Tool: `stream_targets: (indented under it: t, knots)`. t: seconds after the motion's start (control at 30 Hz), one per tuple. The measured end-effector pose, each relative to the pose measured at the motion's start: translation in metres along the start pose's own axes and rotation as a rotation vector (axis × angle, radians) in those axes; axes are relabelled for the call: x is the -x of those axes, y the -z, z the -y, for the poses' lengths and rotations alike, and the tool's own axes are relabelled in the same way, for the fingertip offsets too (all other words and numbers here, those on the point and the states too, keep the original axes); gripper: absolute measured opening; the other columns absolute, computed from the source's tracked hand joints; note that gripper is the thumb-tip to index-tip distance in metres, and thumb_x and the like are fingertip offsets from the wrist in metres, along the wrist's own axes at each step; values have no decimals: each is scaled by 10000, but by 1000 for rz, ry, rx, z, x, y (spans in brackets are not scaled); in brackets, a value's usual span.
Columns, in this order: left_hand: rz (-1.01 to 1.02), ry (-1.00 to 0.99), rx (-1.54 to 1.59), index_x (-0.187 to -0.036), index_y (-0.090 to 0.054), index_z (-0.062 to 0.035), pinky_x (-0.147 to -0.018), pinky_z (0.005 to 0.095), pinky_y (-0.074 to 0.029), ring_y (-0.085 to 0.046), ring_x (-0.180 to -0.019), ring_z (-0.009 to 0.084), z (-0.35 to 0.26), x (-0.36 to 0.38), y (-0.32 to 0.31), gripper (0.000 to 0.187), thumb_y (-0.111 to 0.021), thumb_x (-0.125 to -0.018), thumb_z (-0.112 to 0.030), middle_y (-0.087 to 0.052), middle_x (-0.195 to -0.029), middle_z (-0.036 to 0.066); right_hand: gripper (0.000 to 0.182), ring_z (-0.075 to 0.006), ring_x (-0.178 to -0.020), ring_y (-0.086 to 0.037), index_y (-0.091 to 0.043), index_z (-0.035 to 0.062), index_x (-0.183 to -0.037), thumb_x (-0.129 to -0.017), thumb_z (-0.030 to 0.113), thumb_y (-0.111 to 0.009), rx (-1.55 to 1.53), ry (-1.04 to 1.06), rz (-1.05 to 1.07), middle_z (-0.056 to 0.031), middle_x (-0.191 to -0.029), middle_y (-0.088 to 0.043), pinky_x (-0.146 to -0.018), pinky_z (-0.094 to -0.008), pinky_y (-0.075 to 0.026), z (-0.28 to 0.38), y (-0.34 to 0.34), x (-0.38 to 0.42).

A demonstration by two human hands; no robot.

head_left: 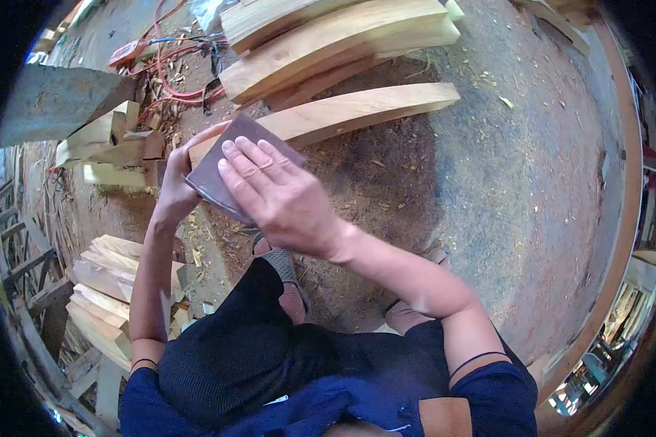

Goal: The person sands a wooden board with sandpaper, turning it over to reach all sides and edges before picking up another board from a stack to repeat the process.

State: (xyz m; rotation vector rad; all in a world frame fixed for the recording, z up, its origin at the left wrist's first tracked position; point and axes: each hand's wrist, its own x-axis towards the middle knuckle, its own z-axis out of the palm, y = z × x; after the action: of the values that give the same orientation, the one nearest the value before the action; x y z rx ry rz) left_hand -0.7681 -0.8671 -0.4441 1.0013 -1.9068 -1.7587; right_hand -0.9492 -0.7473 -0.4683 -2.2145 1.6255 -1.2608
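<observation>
A long, slightly curved wooden piece (357,111) stretches to the upper right, its near end by my hands. My left hand (176,182) is wrapped round that near end, with its fingers partly hidden behind a brownish-purple sheet of sandpaper (235,131). The sandpaper lies over the wood and sticks out past both of its sides. My right hand (273,189) presses on the sheet from above, fingers stretched out close together; its thumb is out of sight.
Thick curved wooden beams (335,51) lie stacked beyond the piece. At the upper left are an orange cable (157,51) and short wood blocks (109,142). More cut wood (106,291) is piled at the lower left. Shavings litter the floor (488,197).
</observation>
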Motion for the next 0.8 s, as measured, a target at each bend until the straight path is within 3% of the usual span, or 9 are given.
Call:
stream_targets:
  t: [0.13,0.2,0.23,0.27,0.3,0.4,0.5,0.67,0.8]
  knots:
    - [-89,109,-98,-1270,-542,1,-898,267,-476,-582,-1019,100,0,10,-10,575,-735,-730,-43,-623,-1176,87,379,-271,-1115,-595,-582,78,-1229,-856,42,-520,337,-30,-27,-139,-1187,-621,-1019,-401,-441,-81,33,20]
    - [-152,200,-30,-1230,-551,22,-878,251,-478,-604,-959,114,10,17,-14,525,-731,-758,-123,-633,-1112,85,395,-233,-1248,-492,-495,99,-1335,-951,81,-400,350,-338,48,-78,-1319,-547,-1079,-358,-375,-154,66,47]
    - [-179,298,208,-1202,-553,32,-866,274,-496,-610,-944,132,16,19,-15,490,-712,-780,-161,-630,-1073,86,414,-216,-1307,-424,-431,134,-1394,-989,132,-346,71,-537,-37,-57,-1399,-477,-1113,-348,-315,-153,89,47]
    - [-202,391,449,-1173,-555,43,-853,296,-514,-617,-929,149,20,21,-18,464,-693,-801,-199,-627,-1035,86,387,-301,-1219,-498,-473,139,-1359,-1004,174,-324,82,-684,-208,-153,-1332,-515,-1050,-376,-383,-153,98,51]
    - [-222,441,549,-1152,-560,12,-862,443,-544,-627,-967,208,12,22,-24,370,-612,-856,-203,-619,-1055,103,391,-295,-1257,-467,-467,148,-1367,-1001,187,-336,204,-754,-158,-145,-1358,-493,-1065,-375,-367,-190,93,81]
    - [-182,493,608,-1219,-511,1,-890,502,-526,-612,-1021,225,17,24,-25,430,-610,-863,-218,-590,-1133,111,407,-277,-1329,-389,-422,119,-1398,-1004,166,-327,150,-671,-26,-108,-1438,-418,-1120,-362,-293,-153,67,73]
    - [-212,504,655,-1295,-452,-38,-914,499,-512,-595,-1068,242,21,25,-27,467,-567,-908,-272,-571,-1184,110,505,-320,-1351,-355,-433,13,-1365,-861,48,-450,286,-330,-14,-202,-1416,-415,-1148,-427,-219,-90,7,61]
    - [-274,497,761,-1328,-423,-84,-924,506,-503,-574,-1110,260,25,22,-31,470,-492,-955,-361,-548,-1231,122,462,-293,-1254,-492,-522,25,-1272,-813,82,-510,6,107,178,-173,-1328,-522,-1077,-428,-367,-15,-2,45]
    - [-282,476,737,-1237,-495,-61,-860,473,-540,-601,-1041,220,16,24,-33,465,-544,-928,-405,-583,-1142,89,464,-298,-1215,-522,-525,34,-1281,-819,38,-498,316,-91,85,-160,-1297,-548,-1052,-402,-407,-106,30,60]
